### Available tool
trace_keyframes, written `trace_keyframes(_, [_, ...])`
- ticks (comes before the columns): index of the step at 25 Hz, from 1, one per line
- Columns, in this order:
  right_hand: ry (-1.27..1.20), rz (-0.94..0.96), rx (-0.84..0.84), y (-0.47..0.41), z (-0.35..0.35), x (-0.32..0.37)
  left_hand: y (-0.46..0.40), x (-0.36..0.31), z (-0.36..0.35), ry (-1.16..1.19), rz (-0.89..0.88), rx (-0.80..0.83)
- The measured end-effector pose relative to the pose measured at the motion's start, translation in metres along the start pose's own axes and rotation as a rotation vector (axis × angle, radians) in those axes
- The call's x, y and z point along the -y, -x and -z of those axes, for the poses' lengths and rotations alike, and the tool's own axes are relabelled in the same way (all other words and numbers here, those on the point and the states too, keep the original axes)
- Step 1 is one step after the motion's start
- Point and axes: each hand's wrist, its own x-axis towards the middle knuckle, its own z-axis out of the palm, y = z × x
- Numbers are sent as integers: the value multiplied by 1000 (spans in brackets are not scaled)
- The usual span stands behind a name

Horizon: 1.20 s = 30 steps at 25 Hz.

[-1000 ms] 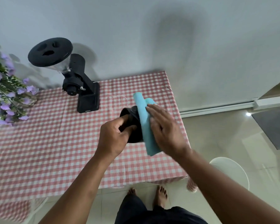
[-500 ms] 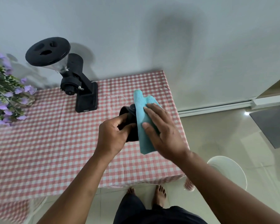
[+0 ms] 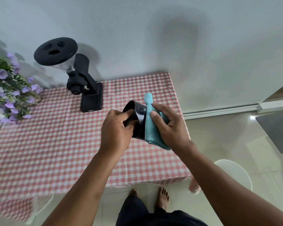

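Above checked tablecloth (image 3: 55,144), near right edge: left hand (image 3: 116,131) gripping black cup (image 3: 134,115), thumb and curled fingers clamping its wall, likely steadying it for wiping. Right hand (image 3: 170,126) wrapping folded teal cloth (image 3: 151,128) round cup's outside, fingers bent, pressing fabric on. Cup tilting, mouth facing away-left. Black grinder (image 3: 87,88) standing well apart, behind.

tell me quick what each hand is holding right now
Left hand: closed, gripping the black cup.
Right hand: closed, holding the blue cloth against the cup.
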Motion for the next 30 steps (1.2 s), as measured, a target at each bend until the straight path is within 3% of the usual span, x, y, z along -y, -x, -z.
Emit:
trace_keyframes(8, [53,154,-110,9,0,20,3,-30,14,266,178,-70])
trace_keyframes(12, [75,189,-149,18,1,19,2,-33,18,369,235,15])
trace_keyframes(16, [149,328,-220,23,3,16,-5,-40,16,795,542,-47])
trace_keyframes(24, [367,602,-136,25,5,8,-9,-48,21,1045,801,-12])
trace_keyframes(30, [410,644,36,2,15,11,-7,-44,17,1010,724,111])
